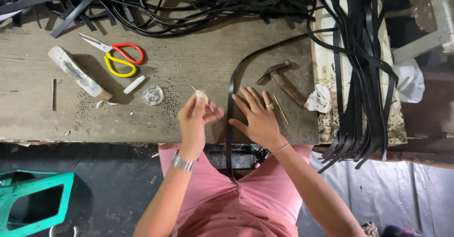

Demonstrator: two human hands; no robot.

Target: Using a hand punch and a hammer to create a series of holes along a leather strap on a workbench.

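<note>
left hand pinches a small pale lump above the worktop, right hand lies flat, fingers spread, touching the black strap beside a hammer.

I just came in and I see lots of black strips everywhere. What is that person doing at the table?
A person sits at a worn wooden workbench. The right hand lies flat, pressing down a long black strip that hangs over the bench edge. The left hand pinches a small pale tool with a thin point beside the strip. A hammer lies near the right hand, red and yellow scissors lie farther left, and a big tangle of black strips covers the back.
</note>
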